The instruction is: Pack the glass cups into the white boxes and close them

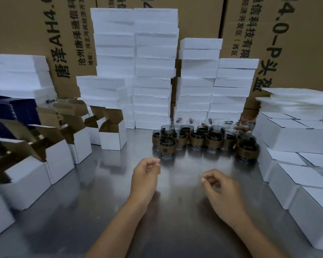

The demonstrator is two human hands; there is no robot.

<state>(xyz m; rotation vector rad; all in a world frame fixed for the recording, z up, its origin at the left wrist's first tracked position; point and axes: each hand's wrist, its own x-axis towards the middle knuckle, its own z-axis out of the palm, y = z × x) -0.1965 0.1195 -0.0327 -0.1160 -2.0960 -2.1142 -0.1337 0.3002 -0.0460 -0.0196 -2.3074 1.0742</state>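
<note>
Several dark glass cups (205, 138) with brown sleeves stand in a cluster at the middle back of the steel table (104, 211). Open white boxes (112, 135) with raised flaps stand in rows on the left. Closed white boxes (295, 138) are stacked on the right. My left hand (145, 175) hovers just in front of the nearest cup (167, 146), fingers loosely curled, holding nothing. My right hand (220, 189) hangs over the table to the right of it, fingers also loosely curled and empty.
Tall stacks of white foam slabs (153, 67) rise behind the cups, with more foam at far left and right. Large brown cartons (296, 43) form the back wall. A dark blue box (11, 112) sits at the left behind the open boxes.
</note>
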